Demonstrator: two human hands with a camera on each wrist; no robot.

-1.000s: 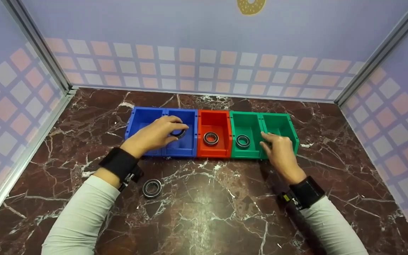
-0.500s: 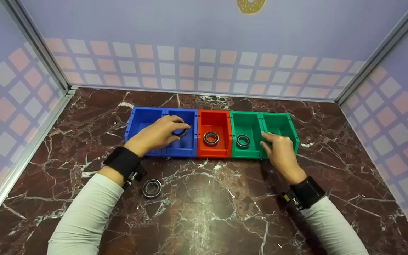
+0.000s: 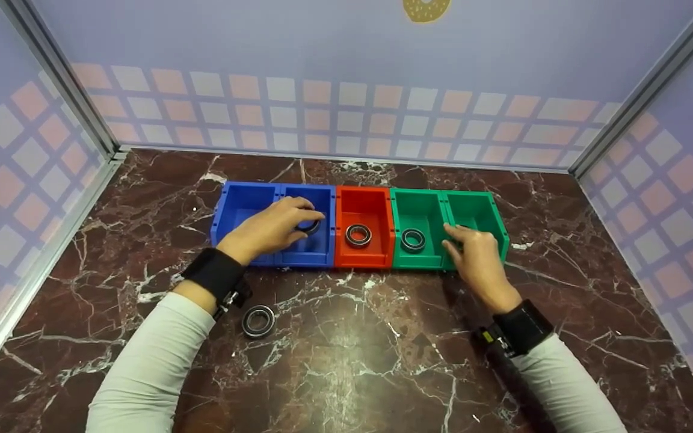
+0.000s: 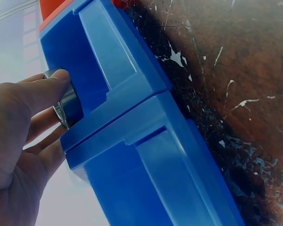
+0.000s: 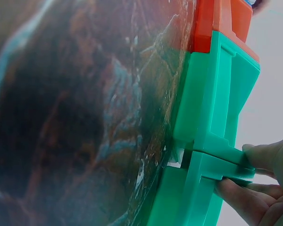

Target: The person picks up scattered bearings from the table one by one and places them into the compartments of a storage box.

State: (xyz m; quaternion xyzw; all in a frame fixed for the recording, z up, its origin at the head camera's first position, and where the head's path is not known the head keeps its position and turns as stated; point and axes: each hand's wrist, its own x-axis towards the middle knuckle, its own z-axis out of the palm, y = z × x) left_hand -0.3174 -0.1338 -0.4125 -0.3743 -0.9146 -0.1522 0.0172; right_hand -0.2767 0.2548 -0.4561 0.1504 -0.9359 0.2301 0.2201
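Note:
My left hand (image 3: 271,225) pinches a ball bearing (image 4: 70,106) between thumb and fingers. It holds the bearing tilted in the mouth of the right-hand blue bin (image 3: 322,255); the hand covers much of the ring in the head view. My right hand (image 3: 476,252) grips the adjoining side walls of two green bins (image 5: 221,162), with fingers on either side of them. Flat bearings lie in the red bin (image 3: 363,204), where one bearing (image 3: 358,236) shows, and in the left green bin, with another bearing (image 3: 412,240). A dark edge peeks out behind the right hand's fingers.
The blue, red and green bins stand side by side on a dark marbled tabletop (image 3: 346,361). One more bearing (image 3: 258,321) lies on the tabletop near my left wrist. Panel walls (image 3: 346,120) enclose the back and both sides.
My left hand and forearm have shifted slightly to the right, with the bearing still in the fingers. The right hand stays in place.

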